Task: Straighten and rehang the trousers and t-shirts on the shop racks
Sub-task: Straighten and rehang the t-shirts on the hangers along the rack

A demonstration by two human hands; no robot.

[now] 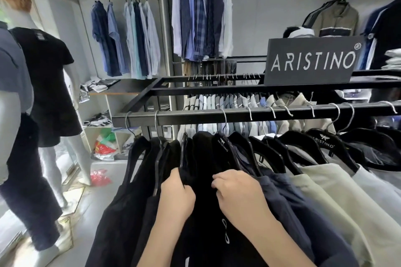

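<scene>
the black t-shirt (206, 154) hung at 6 o'clock under the rack rail (238, 115). left hand (176, 194) pinched its cloth, right hand (238, 196) curled on it too. straightening seemed in hand; next, probably an even downward pull.

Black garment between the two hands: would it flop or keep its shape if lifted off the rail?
Probably floppy: the black garment gathers where the left hand grips it. Likely light, since a thin wire hook carries it on the rail. It may swing when pushed.
</scene>
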